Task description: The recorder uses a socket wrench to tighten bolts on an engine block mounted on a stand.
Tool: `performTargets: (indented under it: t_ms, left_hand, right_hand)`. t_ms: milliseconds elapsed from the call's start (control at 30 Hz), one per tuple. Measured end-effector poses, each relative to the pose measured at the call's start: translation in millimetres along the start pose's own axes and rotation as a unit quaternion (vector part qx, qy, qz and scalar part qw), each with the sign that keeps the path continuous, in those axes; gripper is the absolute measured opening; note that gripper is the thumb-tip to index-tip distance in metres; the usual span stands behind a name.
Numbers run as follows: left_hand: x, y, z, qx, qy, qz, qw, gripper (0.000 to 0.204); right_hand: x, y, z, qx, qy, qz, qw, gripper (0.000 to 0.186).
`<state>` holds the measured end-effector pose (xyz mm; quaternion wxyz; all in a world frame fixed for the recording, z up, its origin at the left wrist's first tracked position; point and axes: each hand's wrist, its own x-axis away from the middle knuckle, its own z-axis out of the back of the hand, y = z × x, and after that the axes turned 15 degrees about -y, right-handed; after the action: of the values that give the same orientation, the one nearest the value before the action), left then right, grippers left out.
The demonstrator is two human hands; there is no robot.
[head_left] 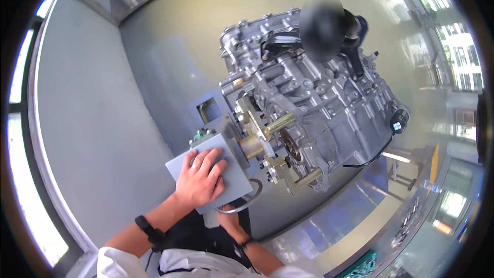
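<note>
My left hand lies with fingers spread on top of a grey metal gearbox housing. Below it, my right hand grips the rim of a curved metal handwheel, its fingertips partly hidden by the housing. A brass-coloured shaft runs from the housing to a mounting bracket. This bracket and a second bracket join it to a large silver transmission casing, which hangs at a tilt to the right of my hands.
A blurred black round knob rises above the casing near a black lever part. A black cable runs along its right side to a plug. A grey panel stands at left. Metal trays lie at lower right.
</note>
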<state>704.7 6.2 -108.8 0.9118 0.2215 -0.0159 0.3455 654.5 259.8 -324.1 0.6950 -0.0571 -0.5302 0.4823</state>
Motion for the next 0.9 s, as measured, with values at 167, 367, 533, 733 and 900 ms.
performTargets:
  t_ms: [167, 367, 533, 733, 900]
  left_hand:
    - [4.5, -5.4, -12.0, 0.032, -0.015, -0.02, 0.999, 0.042]
    - [0.9, -8.1, -3.3, 0.016, -0.017, 0.008, 1.0, 0.043]
    - [-16.3, 11.6, -8.7, 0.017, 0.007, -0.012, 1.0, 0.044]
    - [7.1, -8.6, 1.5, -0.005, -0.008, 0.017, 1.0, 0.044]
    - [-1.4, -6.2, -3.2, 0.005, -0.02, -0.007, 1.0, 0.046]
  right_hand:
    - [-50.9, 75.4, 111.8, 0.025, 0.047, -0.111, 0.992, 0.032]
    - [47.2, -50.6, 70.4, -0.015, 0.043, -0.071, 0.996, 0.025]
    - [-41.1, 52.0, -19.8, 0.034, 0.215, 0.052, 0.975, 0.027]
    - [-70.5, 44.3, 95.6, 0.015, 0.011, -0.158, 0.987, 0.037]
    - [-49.9, 66.0, 99.6, -0.072, 0.074, -0.101, 0.989, 0.041]
